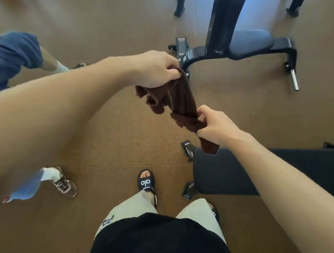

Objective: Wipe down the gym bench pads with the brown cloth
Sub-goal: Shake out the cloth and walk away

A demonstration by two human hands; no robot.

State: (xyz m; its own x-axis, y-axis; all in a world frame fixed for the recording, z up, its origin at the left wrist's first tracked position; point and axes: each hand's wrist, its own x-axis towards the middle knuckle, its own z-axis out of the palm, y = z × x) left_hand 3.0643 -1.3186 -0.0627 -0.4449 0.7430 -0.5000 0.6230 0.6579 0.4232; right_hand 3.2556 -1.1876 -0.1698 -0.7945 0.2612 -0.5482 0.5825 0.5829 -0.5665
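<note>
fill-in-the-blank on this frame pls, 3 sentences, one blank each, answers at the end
1. The brown cloth is held by ____ hands, the left hand and the right hand.
2. The cloth hangs in the air, not yet touching the near bench pad, which is ____ in colour.
3. The sandal shows the letters ____.

Missing words: both; black; alo

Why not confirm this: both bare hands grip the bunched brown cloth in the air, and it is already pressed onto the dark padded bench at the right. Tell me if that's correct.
Not quite. In the head view both hands, left and right, do grip the bunched brown cloth, but it hangs above the floor, not pressed onto the dark padded bench.
</note>
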